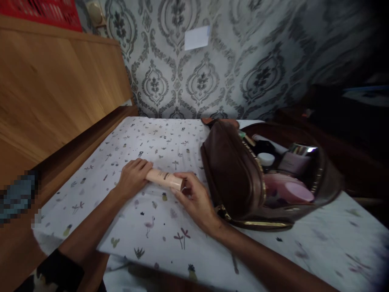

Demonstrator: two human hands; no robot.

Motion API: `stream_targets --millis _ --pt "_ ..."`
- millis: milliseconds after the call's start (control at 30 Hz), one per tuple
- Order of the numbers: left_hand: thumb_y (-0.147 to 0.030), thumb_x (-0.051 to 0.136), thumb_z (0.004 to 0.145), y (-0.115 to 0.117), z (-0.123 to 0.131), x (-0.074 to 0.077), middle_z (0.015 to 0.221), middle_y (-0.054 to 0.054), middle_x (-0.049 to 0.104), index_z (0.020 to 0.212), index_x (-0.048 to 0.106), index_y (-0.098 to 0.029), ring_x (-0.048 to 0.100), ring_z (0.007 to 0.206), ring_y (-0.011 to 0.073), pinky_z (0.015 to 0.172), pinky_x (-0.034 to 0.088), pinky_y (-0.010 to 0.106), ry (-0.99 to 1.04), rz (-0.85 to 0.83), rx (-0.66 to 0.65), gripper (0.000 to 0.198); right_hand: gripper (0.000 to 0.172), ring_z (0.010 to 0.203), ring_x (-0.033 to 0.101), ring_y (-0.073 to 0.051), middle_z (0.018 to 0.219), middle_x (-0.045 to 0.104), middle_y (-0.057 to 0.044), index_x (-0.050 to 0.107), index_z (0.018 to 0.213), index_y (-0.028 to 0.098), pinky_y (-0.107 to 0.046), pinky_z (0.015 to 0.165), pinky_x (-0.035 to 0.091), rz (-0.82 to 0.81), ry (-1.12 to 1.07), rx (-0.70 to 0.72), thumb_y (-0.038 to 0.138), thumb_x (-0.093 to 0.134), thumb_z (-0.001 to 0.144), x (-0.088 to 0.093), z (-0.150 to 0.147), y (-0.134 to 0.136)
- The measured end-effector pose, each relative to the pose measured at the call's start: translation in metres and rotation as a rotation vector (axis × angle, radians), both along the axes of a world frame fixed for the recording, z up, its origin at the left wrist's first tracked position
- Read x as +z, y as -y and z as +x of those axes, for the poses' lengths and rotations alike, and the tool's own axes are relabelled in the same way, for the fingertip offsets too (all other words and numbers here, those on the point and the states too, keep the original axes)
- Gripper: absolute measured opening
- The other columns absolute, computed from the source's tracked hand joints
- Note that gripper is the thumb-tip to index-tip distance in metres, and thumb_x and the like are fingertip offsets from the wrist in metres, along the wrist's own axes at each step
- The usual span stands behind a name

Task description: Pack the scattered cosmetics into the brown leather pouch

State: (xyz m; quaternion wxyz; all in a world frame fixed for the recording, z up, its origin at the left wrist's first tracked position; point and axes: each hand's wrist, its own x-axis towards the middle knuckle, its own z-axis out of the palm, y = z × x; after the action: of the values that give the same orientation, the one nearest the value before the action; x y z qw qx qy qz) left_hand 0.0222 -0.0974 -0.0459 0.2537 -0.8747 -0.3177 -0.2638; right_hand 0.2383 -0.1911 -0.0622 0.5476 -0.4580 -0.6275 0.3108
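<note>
Between my hands is a peach cosmetic tube [164,178] with small dark print, lying sideways just above or on the patterned cloth. My left hand [134,177] is closed round its left end. At the other end, the thumb and fingers of my right hand [197,202] pinch the tube's rim. Just right of that hand stands a brown toiletry bag [232,168], unzipped and wide at the top. Inside it show a pink container [296,192], a white round lid [266,159] and a bottle with a shiny cap [303,149].
A white cloth [158,142] printed with flamingos and pineapples covers the table. Wooden furniture [60,73] rises on the left, with a red basket [45,12] on top. Patterned wallpaper [200,81] closes off the back. Dark shapes lie at the right.
</note>
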Motion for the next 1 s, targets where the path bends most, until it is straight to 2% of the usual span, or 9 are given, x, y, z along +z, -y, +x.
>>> stream_targets --millis 100,233,333,433,533,667,767,900,1000 --pt "-0.012 0.051 0.089 0.004 0.001 0.007 0.08 0.007 0.069 0.09 0.06 -0.021 0.063 0.074 0.0243 0.065 0.047 0.036 0.042 0.058 -0.058 0.013 0.032 0.083 0.064 -0.018 0.1 0.066 -0.006 0.062 0.113 0.021 -0.028 0.067 0.055 -0.132 -0.128 0.03 0.025 0.065 0.081 0.01 -0.004 0.005" --pt "-0.009 0.049 0.091 0.004 0.007 0.026 0.084 0.008 0.07 0.095 0.059 -0.02 0.065 0.078 0.0255 0.069 0.049 0.037 0.04 0.142 -0.154 0.016 0.04 0.055 0.057 -0.011 0.076 0.06 0.001 0.059 0.121 0.018 -0.021 0.046 0.045 -0.305 -0.22 0.158 0.038 0.064 0.086 0.035 -0.002 0.017" --pt "-0.007 0.052 0.091 0.005 0.02 0.05 0.087 0.008 0.07 0.1 0.058 -0.02 0.066 0.082 0.0266 0.075 0.05 0.039 0.003 0.239 -0.241 0.017 0.043 0.049 0.055 -0.009 0.072 0.057 0.003 0.058 0.119 0.016 -0.019 0.044 0.042 -0.347 -0.238 0.215 0.048 0.061 0.089 0.055 0.005 0.029" --pt "-0.011 0.058 0.092 0.009 0.037 0.072 0.088 0.008 0.069 0.104 0.059 -0.021 0.065 0.084 0.0271 0.077 0.05 0.04 0.026 0.297 -0.308 0.016 0.043 0.049 0.057 -0.008 0.08 0.058 0.0 0.057 0.105 0.017 -0.018 0.042 0.041 -0.346 -0.322 0.27 0.057 0.057 0.09 0.072 0.013 0.041" --pt "-0.014 0.06 0.092 0.012 0.056 0.089 0.095 0.011 0.069 0.11 0.059 -0.019 0.065 0.089 0.0289 0.079 0.05 0.042 0.093 0.307 -0.328 0.019 0.043 0.047 0.055 -0.007 0.079 0.058 0.0 0.055 0.101 0.017 -0.018 0.041 0.04 -0.328 -0.342 0.291 0.058 0.053 0.091 0.086 0.022 0.053" --pt "-0.021 0.056 0.094 0.015 0.08 0.105 0.109 0.015 0.069 0.118 0.059 -0.018 0.065 0.102 0.0332 0.088 0.051 0.047 0.146 0.251 -0.345 0.024 0.037 0.045 0.048 -0.007 0.064 0.057 0.004 0.053 0.12 0.016 -0.017 0.043 0.038 -0.32 -0.302 0.236 0.044 0.054 0.095 0.106 0.037 0.071" --pt "-0.019 0.053 0.093 0.017 0.096 0.114 0.114 0.016 0.068 0.119 0.057 -0.017 0.063 0.109 0.0341 0.094 0.051 0.048 0.16 0.226 -0.379 0.026 0.042 0.047 0.048 -0.008 0.064 0.059 0.003 0.051 0.129 0.016 -0.018 0.045 0.04 -0.251 -0.308 0.154 0.038 0.057 0.095 0.119 0.055 0.084" --pt "-0.008 0.051 0.086 0.025 0.116 0.123 0.113 0.013 0.067 0.122 0.053 -0.019 0.064 0.105 0.0304 0.091 0.053 0.043 0.183 0.18 -0.387 0.037 0.042 0.053 0.054 -0.01 0.073 0.066 -0.001 0.053 0.125 0.017 -0.02 0.048 0.044 -0.058 -0.232 0.003 0.045 0.061 0.095 0.136 0.09 0.097" --pt "-0.009 0.056 0.086 0.038 0.133 0.129 0.113 0.012 0.064 0.129 0.048 -0.02 0.064 0.104 0.0292 0.086 0.054 0.039 0.191 0.136 -0.403 0.045 0.041 0.059 0.06 -0.012 0.075 0.067 0.0 0.053 0.117 0.019 -0.021 0.05 0.047 0.103 -0.223 -0.114 0.05 0.065 0.093 0.153 0.121 0.094"
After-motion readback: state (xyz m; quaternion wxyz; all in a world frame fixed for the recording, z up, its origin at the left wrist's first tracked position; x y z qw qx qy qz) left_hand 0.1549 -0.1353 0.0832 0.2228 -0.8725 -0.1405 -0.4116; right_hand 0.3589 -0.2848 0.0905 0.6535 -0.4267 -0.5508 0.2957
